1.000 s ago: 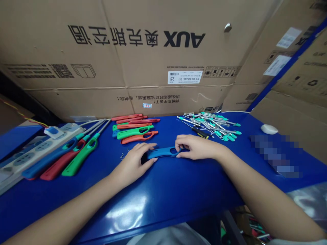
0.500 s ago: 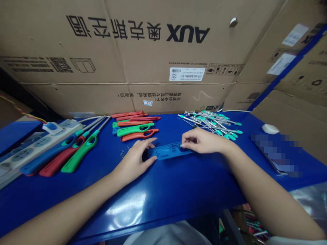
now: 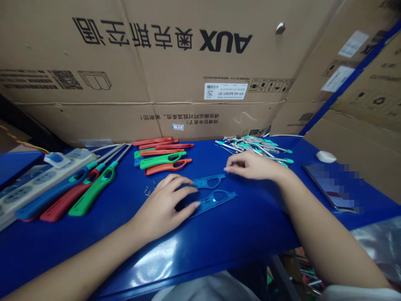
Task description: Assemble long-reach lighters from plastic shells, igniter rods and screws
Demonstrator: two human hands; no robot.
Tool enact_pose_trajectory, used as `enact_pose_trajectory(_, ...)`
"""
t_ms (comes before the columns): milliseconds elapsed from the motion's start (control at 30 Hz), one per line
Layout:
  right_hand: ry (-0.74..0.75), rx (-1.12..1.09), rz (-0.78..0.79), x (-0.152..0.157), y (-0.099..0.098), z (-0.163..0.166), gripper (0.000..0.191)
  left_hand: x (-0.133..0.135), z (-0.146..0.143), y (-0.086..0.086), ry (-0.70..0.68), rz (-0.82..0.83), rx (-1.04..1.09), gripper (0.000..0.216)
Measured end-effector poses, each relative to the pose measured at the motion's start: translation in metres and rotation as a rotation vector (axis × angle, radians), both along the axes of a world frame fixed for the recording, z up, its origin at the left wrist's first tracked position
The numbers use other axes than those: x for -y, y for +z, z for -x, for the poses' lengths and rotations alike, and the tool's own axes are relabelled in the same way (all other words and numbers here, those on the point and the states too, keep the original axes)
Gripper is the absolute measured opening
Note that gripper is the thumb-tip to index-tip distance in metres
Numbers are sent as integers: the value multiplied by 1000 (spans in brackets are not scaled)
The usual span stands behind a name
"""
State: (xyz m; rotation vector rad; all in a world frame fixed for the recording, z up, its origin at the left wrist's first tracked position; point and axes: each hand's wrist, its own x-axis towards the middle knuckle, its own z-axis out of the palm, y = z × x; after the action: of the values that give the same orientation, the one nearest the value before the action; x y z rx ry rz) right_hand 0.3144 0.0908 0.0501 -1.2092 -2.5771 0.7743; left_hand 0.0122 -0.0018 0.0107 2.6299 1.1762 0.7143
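Note:
Two blue lighter casing halves, an upper one (image 3: 208,182) and a lower one (image 3: 219,201), lie side by side with their trigger loops pointing right. My left hand (image 3: 166,200) covers their left ends. Its thumb and index finger grip the lower half, and the other fingers rest at the upper one. My right hand (image 3: 247,165) hovers just past the upper half's tip, fingers curled and fingertips together; anything between them is hidden. Behind it lies a pile of metal lighter rods with teal ends (image 3: 257,146). Small screws (image 3: 149,189) are scattered left of my left hand.
Red, orange and green lighter casings (image 3: 163,159) are stacked at the back. Three assembled lighters (image 3: 90,190) lean on a white power strip (image 3: 46,177) at left. A phone (image 3: 328,186) and a white mouse-like object (image 3: 326,156) lie right. Cardboard (image 3: 175,88) walls the back.
The casing, together under both hands before, now lies as two separate halves. My right hand has come off it, shifting slightly up and right. My left hand has spread over both left ends.

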Motion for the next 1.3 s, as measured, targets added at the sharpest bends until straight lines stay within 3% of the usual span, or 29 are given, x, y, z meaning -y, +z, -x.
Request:
enact_pose_trajectory(67, -205, 36, -159, -11, 1, -21, 22, 6, -2, 2, -25, 14, -72, 31)
enact_pose_trajectory(167, -473, 167, -288, -28, 1, -57, 37, 9, -3, 3, -33, 33, -149, 29)
enact_pose_trajectory(333, -598, 287, -104, -38, 2, -98, 21, 7, 1, 2, 3, -14, -203, 27)
enact_pose_trajectory(600, -565, 238, -26, -38, -3, -103, 10, 4, 6, 4, -21, -38, -219, 30)
enact_pose_trajectory(900, -546, 58, -185, -34, 0, -93, 15, -1, 9, 3, 31, 0, -219, 22)
enact_pose_trajectory(1100, -372, -179, -199, -21, 7, -60, 26, -1, 12, 7, 106, 64, -250, 20)
enact_pose_trajectory(1300, -131, -318, 38, -4, 8, -21, 30, -4, 19, 9, 151, 99, -201, 22)
